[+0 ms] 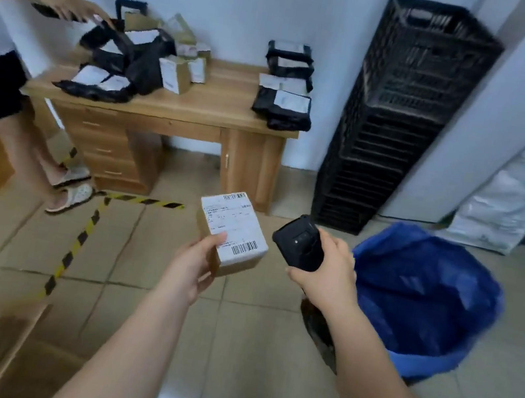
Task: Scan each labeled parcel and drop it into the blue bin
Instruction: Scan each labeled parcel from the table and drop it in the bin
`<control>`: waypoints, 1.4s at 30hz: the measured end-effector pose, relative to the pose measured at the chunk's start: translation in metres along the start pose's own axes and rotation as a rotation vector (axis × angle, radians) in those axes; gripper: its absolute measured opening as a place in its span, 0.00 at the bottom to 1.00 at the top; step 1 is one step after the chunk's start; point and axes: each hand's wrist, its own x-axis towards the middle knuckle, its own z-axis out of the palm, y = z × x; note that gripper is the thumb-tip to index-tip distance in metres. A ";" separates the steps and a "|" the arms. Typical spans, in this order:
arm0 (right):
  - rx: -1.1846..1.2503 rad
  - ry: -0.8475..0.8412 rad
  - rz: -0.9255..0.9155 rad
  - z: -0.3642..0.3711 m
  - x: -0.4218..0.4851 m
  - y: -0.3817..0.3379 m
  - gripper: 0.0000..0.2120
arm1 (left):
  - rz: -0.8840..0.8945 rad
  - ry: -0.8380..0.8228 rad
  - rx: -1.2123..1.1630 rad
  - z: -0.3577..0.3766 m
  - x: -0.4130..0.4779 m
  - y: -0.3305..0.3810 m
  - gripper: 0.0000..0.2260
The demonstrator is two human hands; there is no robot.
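While the left hand (197, 266) grips a small cardboard parcel (232, 233) by its near corner, white barcoded label up, the right hand (328, 272) just beside clasps a black scanner (300, 245), apparently aimed leftward; blue bin (424, 302) stands right

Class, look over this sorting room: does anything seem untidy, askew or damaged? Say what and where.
The parcel heap at the left end of the desk is jumbled: black bags and small boxes tilted over one another, unlike the tidier stack at its right end. The box in the left hand looks undamaged.
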 end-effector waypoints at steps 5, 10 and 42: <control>0.021 0.065 0.175 -0.059 0.019 0.088 0.42 | -0.091 -0.132 0.171 0.117 0.018 -0.028 0.13; 0.052 0.147 0.363 -0.093 0.028 0.161 0.44 | -0.147 -0.228 0.337 0.221 0.047 -0.046 0.16; 0.740 0.446 1.472 0.163 0.269 0.616 0.37 | -0.476 -0.233 0.919 0.504 0.478 -0.414 0.28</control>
